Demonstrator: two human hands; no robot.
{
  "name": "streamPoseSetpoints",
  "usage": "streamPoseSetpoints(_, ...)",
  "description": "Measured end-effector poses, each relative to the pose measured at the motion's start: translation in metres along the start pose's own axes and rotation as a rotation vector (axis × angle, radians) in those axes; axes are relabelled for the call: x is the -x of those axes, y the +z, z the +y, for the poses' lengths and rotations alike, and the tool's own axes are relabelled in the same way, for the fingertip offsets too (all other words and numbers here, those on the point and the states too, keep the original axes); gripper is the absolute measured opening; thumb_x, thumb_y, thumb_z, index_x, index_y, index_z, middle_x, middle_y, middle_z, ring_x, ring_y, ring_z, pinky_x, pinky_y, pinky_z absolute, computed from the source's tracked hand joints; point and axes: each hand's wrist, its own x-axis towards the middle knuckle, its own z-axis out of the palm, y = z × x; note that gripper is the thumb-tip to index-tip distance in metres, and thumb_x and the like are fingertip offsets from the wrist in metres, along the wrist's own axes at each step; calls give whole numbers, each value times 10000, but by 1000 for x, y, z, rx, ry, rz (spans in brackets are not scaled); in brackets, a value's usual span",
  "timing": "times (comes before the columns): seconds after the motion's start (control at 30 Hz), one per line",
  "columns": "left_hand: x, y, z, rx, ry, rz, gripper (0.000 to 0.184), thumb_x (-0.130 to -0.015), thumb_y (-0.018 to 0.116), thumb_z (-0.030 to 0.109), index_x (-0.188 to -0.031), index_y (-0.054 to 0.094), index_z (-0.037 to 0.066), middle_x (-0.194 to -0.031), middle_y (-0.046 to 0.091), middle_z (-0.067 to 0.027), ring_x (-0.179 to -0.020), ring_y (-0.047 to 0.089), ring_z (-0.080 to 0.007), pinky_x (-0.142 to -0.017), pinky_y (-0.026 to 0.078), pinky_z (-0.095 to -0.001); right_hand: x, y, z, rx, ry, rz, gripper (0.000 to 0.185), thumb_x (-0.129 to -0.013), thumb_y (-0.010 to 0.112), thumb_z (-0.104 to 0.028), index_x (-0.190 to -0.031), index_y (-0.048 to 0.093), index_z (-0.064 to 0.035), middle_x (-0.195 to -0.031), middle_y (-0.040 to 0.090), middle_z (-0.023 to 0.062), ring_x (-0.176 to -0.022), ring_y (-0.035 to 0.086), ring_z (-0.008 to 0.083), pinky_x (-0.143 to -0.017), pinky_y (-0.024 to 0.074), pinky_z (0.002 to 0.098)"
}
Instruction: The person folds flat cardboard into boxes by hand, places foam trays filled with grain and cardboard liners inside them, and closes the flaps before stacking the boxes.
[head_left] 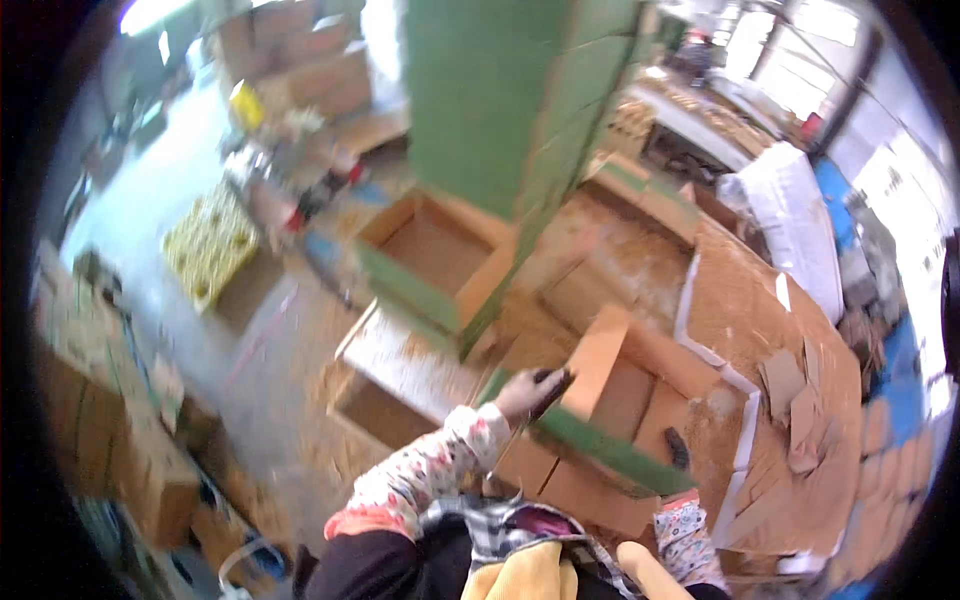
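An open cardboard box [620, 452] with a green outer side is tilted in front of my body, its bare brown inside facing up. My left hand [530, 396], in a light glove with dark fingertips, is closed on the box's left end. At the right end, the dark gloved fingers of my right hand [678, 450] are bent over the rim, and the rest of that hand is hidden behind the green side. Below the box lie brown cardboard flaps [585, 495]. The picture is blurred.
Another open green-sided box [440, 250] stands ahead, beside a tall green stack [490, 100]. A white-topped surface [410, 365] with brown debris is at left. A yellow-green pallet-like block [210, 245] sits on the floor. At right lie torn cardboard pieces [800, 410] and a white sack [790, 220].
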Motion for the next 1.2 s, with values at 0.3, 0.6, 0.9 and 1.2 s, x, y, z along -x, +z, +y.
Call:
streamPoseSetpoints(0.3, -20, -330, -15, 706, 661, 1013, 283, -944, 408, 198, -1130, 518, 16, -1029, 569, -124, -910, 537, -202, -820, 426, -327, -23, 154, 33, -297, -275, -62, 446, -932, 448, -281, -1313, 376, -61, -1273, 450, 82, -1149, 437, 218, -1006, 337, 397)
streamPoseSetpoints(0.6, -81, -293, -79, 509, 549, 1152, 481, -954, 334, 393, -904, 594, -9, -788, 625, -87, -682, 582, -170, -655, 469, -283, -103, 234, 95, -373, -331, -245, 474, -884, 516, -318, -1270, 406, -67, -1228, 479, 74, -1126, 462, 260, -977, 373, 422)
streamPoseSetpoints(0.9, -60, -291, -102, -157, 497, 1275, 336, -915, 365, 234, -1055, 542, -15, -1052, 584, -163, -916, 561, -259, -778, 432, -372, -143, 248, 71, 33, -345, -182, 586, -843, 607, -212, -1333, 315, -79, -1186, 516, 132, -1080, 501, 248, -958, 394, 381)
streamPoseSetpoints(1.2, -47, -278, -79, 313, 523, 1236, 458, -944, 354, 306, -1203, 455, -57, -1214, 485, -201, -1075, 488, -298, -908, 397, -401, -211, 349, 68, 340, -262, -421, 612, -874, 560, -373, -1353, 324, -73, -1092, 564, 71, -916, 548, 156, -745, 468, 307)
